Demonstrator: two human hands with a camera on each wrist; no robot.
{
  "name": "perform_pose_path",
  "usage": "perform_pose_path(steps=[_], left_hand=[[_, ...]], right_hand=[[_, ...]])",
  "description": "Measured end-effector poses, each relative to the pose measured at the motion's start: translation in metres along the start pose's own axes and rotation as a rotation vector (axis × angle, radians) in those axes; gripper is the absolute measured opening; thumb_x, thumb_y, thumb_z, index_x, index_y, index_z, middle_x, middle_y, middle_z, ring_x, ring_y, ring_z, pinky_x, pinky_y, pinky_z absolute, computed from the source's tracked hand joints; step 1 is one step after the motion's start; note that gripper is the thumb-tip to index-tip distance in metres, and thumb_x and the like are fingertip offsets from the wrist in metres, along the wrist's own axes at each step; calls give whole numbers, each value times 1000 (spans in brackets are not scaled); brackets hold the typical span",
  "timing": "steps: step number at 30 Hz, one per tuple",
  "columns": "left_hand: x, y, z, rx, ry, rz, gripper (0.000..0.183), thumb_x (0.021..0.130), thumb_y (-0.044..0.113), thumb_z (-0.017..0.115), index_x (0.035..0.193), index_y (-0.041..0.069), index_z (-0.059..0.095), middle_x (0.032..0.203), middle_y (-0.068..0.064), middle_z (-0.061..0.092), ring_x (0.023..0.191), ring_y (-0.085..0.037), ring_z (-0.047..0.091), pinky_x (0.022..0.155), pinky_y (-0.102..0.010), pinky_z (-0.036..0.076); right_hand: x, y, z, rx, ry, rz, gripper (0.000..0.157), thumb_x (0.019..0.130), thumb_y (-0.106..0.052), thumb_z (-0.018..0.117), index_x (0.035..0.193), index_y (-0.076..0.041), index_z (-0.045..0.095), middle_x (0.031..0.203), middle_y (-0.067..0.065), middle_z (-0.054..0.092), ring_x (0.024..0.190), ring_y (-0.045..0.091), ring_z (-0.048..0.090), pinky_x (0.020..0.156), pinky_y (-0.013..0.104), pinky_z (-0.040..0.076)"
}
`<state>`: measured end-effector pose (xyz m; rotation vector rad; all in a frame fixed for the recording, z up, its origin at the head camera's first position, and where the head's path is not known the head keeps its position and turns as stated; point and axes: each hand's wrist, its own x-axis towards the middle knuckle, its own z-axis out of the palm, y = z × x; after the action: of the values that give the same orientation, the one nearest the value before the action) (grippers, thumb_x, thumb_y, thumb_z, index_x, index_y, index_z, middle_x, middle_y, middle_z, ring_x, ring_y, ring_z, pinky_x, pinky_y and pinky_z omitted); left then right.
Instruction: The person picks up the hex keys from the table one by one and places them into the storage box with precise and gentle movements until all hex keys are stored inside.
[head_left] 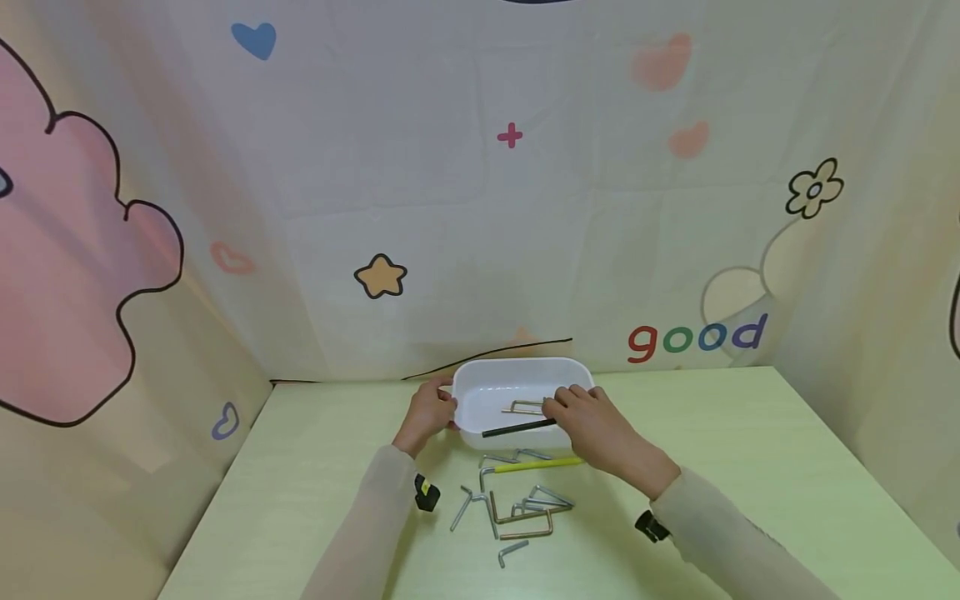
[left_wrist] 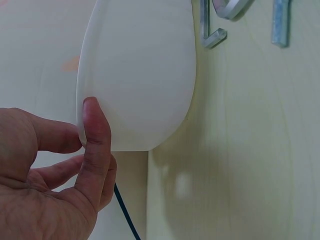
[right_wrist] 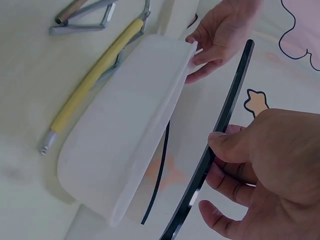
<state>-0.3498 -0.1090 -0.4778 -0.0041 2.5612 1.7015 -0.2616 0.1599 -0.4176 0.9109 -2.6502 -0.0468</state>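
My left hand (head_left: 432, 410) pinches the left rim of a white plastic tub (head_left: 480, 373), thumb on the outer wall in the left wrist view. Between the thumb and fingers of my right hand (head_left: 600, 429) is a long black hex key (head_left: 517, 428), held above the tub's near side; the right wrist view shows its straight shaft, and no bend is visible. Brass-coloured hex keys (head_left: 513, 409) lie in the tub, partly hidden by my right hand. In front of the tub, a hex key with a yellow sleeve (head_left: 536, 465) rests on the table.
Several silver and bronze hex keys (head_left: 525, 535) are scattered on the pale green table (head_left: 330, 508), nearer to me than the tub. A small silver hex key (head_left: 514, 550) lies closest. A printed curtain (head_left: 480, 208) hangs behind the table.
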Motion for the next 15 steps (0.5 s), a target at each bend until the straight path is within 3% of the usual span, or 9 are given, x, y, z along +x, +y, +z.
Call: perform_pose_path(steps=[8, 15], left_hand=[[4, -3, 1, -9, -3, -3, 45, 92, -4, 54, 136, -4, 50, 90, -11, 55, 62, -14, 56, 61, -36, 62], [2, -2, 0, -9, -3, -5, 45, 91, -3, 55, 136, -3, 51, 90, -10, 56, 62, -15, 56, 55, -29, 60]], right_hand=[[19, 12, -2, 0, 19, 12, 23, 86, 3, 66, 100, -13, 59, 90, 2, 57, 85, 21, 52, 70, 38, 45], [36, 20, -3, 4, -1, 23, 19, 88, 2, 63, 100, -11, 58, 88, 3, 55, 86, 23, 52, 71, 41, 45]])
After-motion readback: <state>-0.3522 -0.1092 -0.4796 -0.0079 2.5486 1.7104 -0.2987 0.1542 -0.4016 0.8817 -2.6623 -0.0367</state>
